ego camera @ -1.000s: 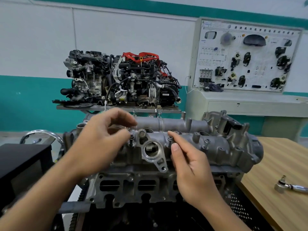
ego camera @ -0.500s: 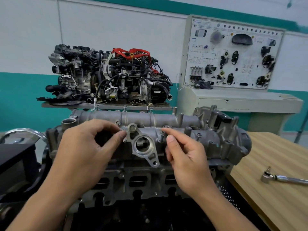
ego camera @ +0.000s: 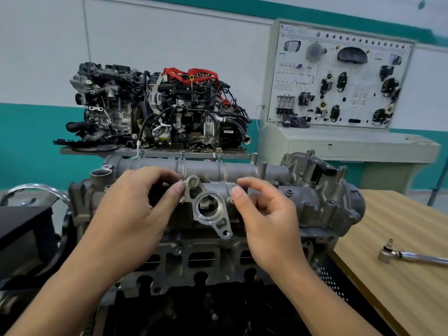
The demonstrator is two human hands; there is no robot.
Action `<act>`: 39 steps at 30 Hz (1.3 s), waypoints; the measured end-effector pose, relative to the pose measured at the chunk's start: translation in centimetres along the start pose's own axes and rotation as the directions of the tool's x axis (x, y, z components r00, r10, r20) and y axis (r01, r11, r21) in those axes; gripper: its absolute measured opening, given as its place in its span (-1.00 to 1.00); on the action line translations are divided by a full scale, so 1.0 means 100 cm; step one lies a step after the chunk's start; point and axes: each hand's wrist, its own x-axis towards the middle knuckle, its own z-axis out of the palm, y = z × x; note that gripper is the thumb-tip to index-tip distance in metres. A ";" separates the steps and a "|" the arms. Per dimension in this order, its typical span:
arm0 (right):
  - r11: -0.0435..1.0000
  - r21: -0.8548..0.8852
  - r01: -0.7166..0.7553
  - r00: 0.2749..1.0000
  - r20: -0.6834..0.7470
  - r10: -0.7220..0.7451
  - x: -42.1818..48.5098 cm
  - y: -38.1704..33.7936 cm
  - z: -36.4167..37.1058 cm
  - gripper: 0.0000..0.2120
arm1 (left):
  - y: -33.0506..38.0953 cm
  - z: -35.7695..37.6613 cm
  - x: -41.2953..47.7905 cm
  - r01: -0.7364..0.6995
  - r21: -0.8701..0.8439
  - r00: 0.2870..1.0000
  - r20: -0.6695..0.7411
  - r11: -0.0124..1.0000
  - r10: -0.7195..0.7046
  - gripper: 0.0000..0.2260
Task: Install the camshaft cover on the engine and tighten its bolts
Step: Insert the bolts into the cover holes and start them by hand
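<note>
The grey aluminium camshaft cover (ego camera: pixel 242 172) lies on top of the engine (ego camera: pixel 206 260) in front of me. A round flange (ego camera: pixel 209 209) sticks out at its near middle. My left hand (ego camera: pixel 135 214) pinches a bolt (ego camera: pixel 181 187) between thumb and forefinger just left of the flange. My right hand (ego camera: pixel 266 219) pinches another bolt, mostly hidden by its fingertips, just right of the flange. Three more bolts (ego camera: pixel 182 154) stand raised along the cover's far edge.
A ratchet wrench (ego camera: pixel 412 257) lies on the wooden table (ego camera: pixel 400 299) to the right. A black box (ego camera: pixel 24 234) and a chrome ring (ego camera: pixel 36 189) sit at the left. Behind stand another engine (ego camera: pixel 157 110) on a stand and a training panel (ego camera: pixel 339 78).
Both hands stay at the same two bolts beside the flange, and their fingertips have shifted a little on them. My view has swung slightly.
</note>
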 end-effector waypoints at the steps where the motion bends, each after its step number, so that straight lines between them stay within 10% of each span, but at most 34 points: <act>1: 1.000 -0.020 0.003 1.000 0.023 -0.002 -0.001 0.000 0.000 -0.88 | 0.000 0.001 0.000 0.022 -0.010 0.999 -0.028 1.000 -0.022 -0.93; 23: 0.997 0.033 -0.068 0.997 0.049 0.067 0.005 -0.001 -0.001 -0.82 | 0.008 -0.013 0.007 0.032 0.007 0.976 0.215 0.999 -0.033 -0.75; 39: 0.997 0.059 -0.054 0.998 0.043 0.051 0.004 0.005 -0.001 -0.82 | 0.005 -0.009 0.006 0.072 -0.032 0.987 0.143 0.997 -0.067 -0.82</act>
